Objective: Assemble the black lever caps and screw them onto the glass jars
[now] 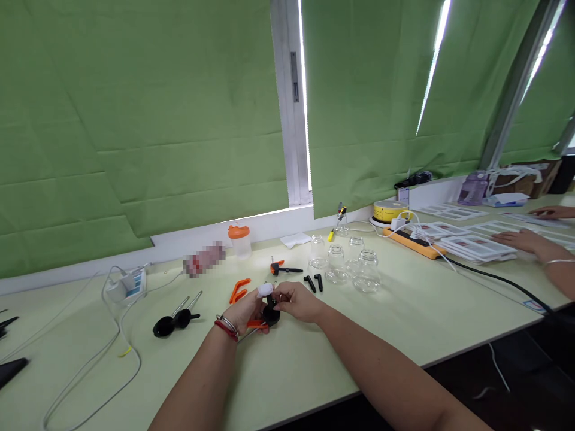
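Observation:
Both hands are together over the table, in front of several glass jars (366,278). My left hand (245,311) is closed round a black-and-orange assembly (271,315) with a round black part, an orange arm and a thin metal rod. A whitish piece (265,290) sits at its top. The fingers of my right hand (299,301) pinch the same assembly from the right; the exact grip point is partly hidden. Just beyond are an orange forked part (239,290), two black elbow-shaped handles (318,282) and another black-and-orange piece (285,269).
Black round parts with metal rods (173,323) lie to the left, near white cables (137,365). A clear cup with an orange lid (239,241) stands at the back. Rightward are an orange power strip (415,244), stacked printed sheets (478,246) and another person's hands (518,239).

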The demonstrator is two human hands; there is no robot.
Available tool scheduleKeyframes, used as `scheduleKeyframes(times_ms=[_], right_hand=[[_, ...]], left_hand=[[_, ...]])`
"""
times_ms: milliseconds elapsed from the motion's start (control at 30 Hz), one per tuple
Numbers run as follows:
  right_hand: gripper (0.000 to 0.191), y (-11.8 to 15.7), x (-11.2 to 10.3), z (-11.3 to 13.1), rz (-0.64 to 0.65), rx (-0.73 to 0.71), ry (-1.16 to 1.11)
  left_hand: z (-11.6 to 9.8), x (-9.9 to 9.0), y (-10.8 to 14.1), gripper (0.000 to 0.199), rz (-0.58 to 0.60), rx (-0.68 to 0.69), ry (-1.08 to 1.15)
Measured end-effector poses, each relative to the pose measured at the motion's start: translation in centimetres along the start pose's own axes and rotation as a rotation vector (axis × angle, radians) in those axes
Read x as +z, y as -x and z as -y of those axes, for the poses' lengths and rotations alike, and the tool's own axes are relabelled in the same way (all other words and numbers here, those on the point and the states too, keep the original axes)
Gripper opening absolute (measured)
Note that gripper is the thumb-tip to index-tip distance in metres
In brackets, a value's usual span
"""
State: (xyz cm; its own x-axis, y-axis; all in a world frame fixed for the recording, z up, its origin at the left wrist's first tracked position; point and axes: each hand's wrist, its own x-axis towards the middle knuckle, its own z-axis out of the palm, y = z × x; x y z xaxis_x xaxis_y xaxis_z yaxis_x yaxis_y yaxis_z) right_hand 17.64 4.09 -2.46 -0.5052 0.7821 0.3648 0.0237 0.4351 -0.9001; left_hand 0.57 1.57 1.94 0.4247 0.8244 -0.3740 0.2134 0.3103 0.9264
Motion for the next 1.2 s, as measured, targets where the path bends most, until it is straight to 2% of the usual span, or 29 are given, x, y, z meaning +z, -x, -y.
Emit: scheduleKeyframes(times_ms=[367, 1200], right_hand=[[0.018, 0.01, 0.06, -0.12, 0.006, 0.018, -0.036], [0.024, -0.15, 0.20, -0.82, -0.001, 0.047, -0.121]], left_hand=[[0.02, 0.02, 0.01, 0.055, -0.007, 0.007, -0.001], [0.10, -0.08, -0.04, 0.046, 0.002, 0.012, 0.008]])
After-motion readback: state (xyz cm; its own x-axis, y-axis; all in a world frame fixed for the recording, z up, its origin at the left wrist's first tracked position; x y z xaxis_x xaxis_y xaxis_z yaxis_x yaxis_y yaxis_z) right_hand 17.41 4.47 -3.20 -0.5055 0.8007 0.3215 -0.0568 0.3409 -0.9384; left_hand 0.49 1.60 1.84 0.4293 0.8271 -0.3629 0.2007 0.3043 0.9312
